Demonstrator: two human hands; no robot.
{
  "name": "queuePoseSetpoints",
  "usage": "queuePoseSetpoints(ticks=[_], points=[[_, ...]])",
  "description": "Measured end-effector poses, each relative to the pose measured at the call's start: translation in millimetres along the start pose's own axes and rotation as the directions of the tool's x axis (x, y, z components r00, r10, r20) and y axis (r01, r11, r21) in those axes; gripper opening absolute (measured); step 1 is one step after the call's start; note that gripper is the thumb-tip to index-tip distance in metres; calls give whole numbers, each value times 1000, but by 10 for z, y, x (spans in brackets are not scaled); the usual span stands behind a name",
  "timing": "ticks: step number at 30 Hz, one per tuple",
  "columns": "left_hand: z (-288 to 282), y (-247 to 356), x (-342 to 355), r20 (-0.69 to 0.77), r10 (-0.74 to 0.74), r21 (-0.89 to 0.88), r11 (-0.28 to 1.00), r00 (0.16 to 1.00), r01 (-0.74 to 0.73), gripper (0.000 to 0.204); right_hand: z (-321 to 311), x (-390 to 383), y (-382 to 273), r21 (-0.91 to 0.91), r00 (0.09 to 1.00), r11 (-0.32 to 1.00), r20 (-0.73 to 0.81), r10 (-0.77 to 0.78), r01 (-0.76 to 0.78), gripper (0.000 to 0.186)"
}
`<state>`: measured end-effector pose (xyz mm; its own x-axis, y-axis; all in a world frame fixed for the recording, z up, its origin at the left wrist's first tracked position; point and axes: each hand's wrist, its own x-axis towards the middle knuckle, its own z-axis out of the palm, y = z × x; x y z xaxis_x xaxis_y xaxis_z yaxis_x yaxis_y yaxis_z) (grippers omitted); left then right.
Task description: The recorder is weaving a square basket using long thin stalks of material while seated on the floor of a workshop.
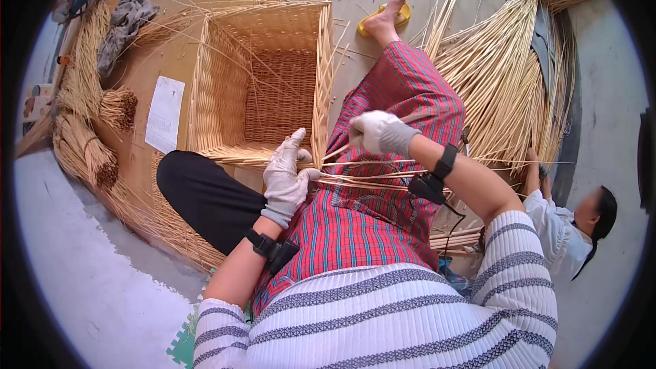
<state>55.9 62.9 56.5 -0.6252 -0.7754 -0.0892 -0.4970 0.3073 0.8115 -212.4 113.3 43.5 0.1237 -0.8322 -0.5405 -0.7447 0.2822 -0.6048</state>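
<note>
A square wicker basket (263, 147) lies with its open side toward me and its darker woven bottom at the far end. My left hand (287, 181), in a white glove, grips the near rim close to the right corner, thumb and fingers around the edge. Several loose wicker rods (372, 179) stick out to the right from that corner, across my lap. Above them my right hand (379, 132), also gloved, is closed in a fist on a thin wicker rod (337, 153) that runs to the corner. Its fingertips are partly hidden.
A large fan of loose rods (502, 61) lies at the right. Tied rod bundles (87, 150) and a grey cloth (123, 27) are at the left, near a white paper sheet (165, 113). Beyond my right arm sits another person (567, 225). A yellow slipper (403, 19) lies ahead.
</note>
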Motion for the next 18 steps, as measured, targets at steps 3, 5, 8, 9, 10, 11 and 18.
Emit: queuePoseSetpoints(ticks=[3, 5, 8, 9, 10, 11, 18], points=[[-9, 6, 22, 28, -49, -17, 999, 998, 49, 96, 75, 283, 73, -163, 860, 945, -393, -325, 283, 22], [-41, 33, 29, 30, -43, 47, 998, 999, 41, 92, 206, 381, 85, -249, 708, 931, -605, -364, 266, 33], [-112, 116, 60, 59, -35, 147, 989, 998, 26, 84, 293, 386, 119, 27, 929, 988, -336, 154, -154, 36], [-119, 155, 79, 101, -70, 202, 978, 992, 48, 81, 282, 364, 133, 16, 904, 990, -404, 138, -143, 36], [-117, 198, 93, 120, -98, 208, 976, 988, 71, 67, 200, 346, 175, 465, 934, 885, -322, 157, 11, 35], [-99, 237, 122, 127, -75, 206, 977, 989, 48, 67, 145, 329, 185, 809, 960, 586, -203, 191, 55, 35], [-6, 305, 294, 274, -115, 574, 817, 955, -66, 46, -166, 643, -134, 805, 863, 442, -491, 119, 397, 16]])
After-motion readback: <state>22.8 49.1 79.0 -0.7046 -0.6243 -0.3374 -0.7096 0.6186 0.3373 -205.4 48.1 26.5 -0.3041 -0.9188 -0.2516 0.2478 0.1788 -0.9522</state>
